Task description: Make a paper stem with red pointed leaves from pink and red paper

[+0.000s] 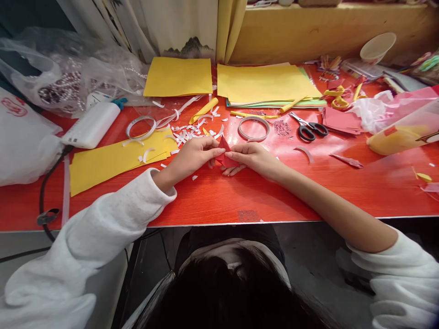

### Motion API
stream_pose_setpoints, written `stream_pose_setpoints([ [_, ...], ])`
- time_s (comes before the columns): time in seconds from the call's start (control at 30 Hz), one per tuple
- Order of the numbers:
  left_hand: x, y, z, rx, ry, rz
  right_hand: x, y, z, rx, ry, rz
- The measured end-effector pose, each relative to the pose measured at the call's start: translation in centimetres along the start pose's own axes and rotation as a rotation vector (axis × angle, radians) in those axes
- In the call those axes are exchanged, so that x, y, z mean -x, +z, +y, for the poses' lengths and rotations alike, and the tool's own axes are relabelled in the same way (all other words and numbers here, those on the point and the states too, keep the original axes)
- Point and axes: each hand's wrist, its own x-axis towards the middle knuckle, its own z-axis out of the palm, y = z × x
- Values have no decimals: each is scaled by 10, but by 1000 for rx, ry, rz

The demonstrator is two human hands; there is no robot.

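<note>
A small piece of folded red paper [224, 147], pointed at the top, is held just above the red table [212, 201]. My left hand [197, 157] pinches its left side between thumb and fingers. From the other side my right hand [252, 159] grips it, thumb on top and fingertips underneath. Part of the paper is covered by the fingers. Behind the hands lie a roll of tape [254, 128] and white paper scraps [188, 132].
Scissors [308, 125] and red paper squares [341, 121] lie to the right. Yellow sheets [181, 75] and a paper stack [264, 84] are at the back. Yellow strips [113, 157], another tape roll [141, 127] and a white box-like device [92, 124] with a cable sit left.
</note>
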Motion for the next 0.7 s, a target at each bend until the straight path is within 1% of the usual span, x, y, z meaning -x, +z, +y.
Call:
stream_pose_setpoints([
  [0.17, 1, -2, 2, 36, -32, -25, 0, 0, 1, 3, -18, 8],
  [0.3, 1, -4, 6, 62, -12, -71, 1, 0, -1, 32, -9, 5],
  [0.7, 2, 1, 1, 40, -27, -14, 2, 2, -4, 8, 27, 31],
])
